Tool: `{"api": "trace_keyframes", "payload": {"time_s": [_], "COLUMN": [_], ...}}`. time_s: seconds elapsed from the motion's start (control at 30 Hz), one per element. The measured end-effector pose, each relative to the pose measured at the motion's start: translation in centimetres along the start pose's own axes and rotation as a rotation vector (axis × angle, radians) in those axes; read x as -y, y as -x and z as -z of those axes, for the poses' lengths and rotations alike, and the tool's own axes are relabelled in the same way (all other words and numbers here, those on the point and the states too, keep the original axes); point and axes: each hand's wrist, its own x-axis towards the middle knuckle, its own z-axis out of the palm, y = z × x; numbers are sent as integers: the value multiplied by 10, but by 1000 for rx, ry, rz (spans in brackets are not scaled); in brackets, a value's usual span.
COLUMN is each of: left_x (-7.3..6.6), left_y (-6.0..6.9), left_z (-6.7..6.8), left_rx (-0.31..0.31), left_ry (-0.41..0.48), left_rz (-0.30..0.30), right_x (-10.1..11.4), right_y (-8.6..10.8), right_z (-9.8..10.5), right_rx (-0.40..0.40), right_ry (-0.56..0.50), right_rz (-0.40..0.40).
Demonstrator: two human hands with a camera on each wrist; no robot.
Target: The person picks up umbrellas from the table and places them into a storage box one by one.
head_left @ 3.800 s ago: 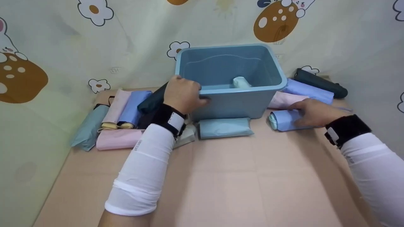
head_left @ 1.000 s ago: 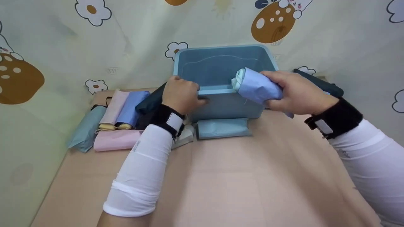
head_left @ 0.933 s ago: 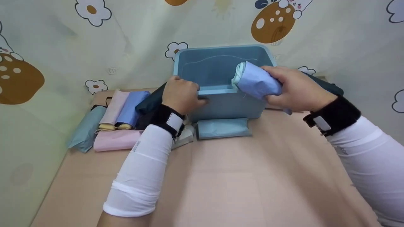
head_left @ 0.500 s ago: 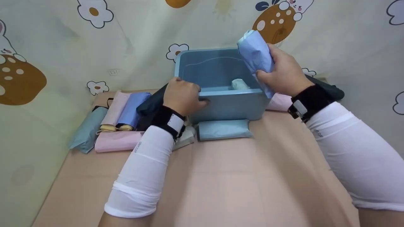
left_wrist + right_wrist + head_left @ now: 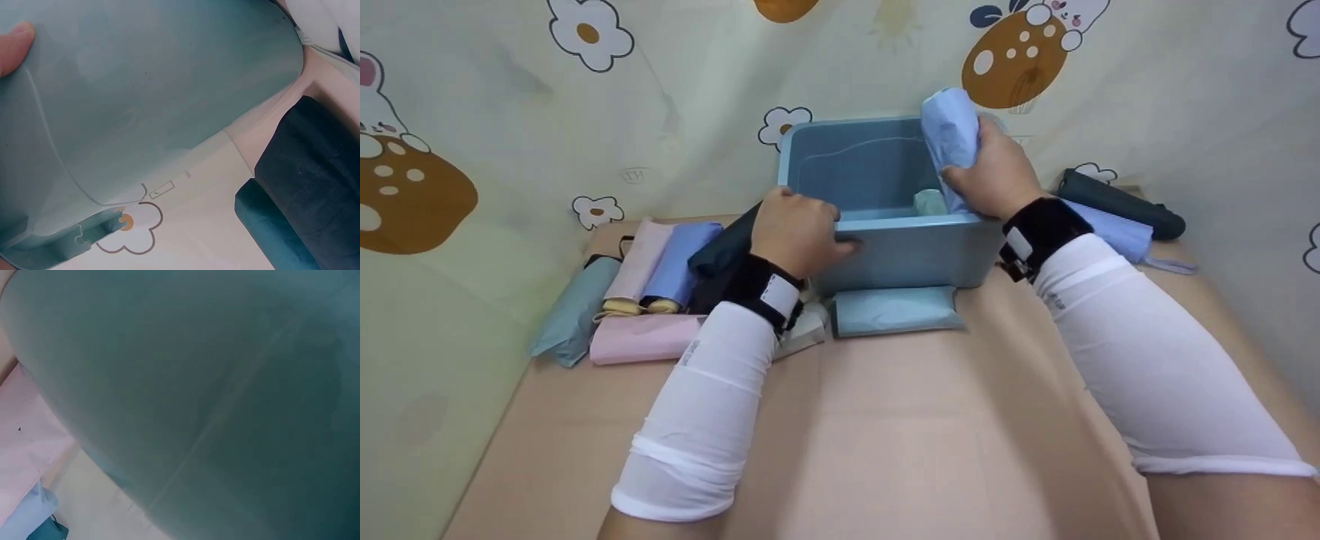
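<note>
A light-blue plastic bin stands against the patterned backdrop. My left hand grips its front rim near the left corner, thumb outside; that thumb also shows against the bin wall in the left wrist view. My right hand holds a periwinkle-blue rolled bundle nearly upright at the bin's right end, its lower part below the front rim. Beside this roll, a pale mint roll lies inside the bin. The right wrist view shows mostly bin wall, without hand or held roll.
Left of the bin lie a teal packet, pink rolls, a blue roll and a dark green roll. A light-blue packet lies in front. Another dark green roll and blue roll are at right.
My right hand has picked up the blue rolled bundle from the table right of the bin, raised and tipped it upright, and brought it left into the bin. My left hand stays on the rim.
</note>
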Motion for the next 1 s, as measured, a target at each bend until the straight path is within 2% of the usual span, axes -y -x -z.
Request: {"api": "trace_keyframes", "payload": {"time_s": [0.2,0.37,0.53,1.0], "left_x": [0,0,0,0], "left_y": [0,-1,0,0], "left_z": [2,1,-1,-1], "left_rx": [17,4,-20,-27], "left_ry": [-7,-3,5,-2], "left_rz": [1,-4,-7,-5], "right_x": [0,1,0,1], "right_y": [-1,-1,-3,-7], "right_z": [-1,0,-1,-1], "right_rx": [41,78,98,226], "right_ry": [78,138,225,324], "right_rz": [-26,-65,-54,-66]}}
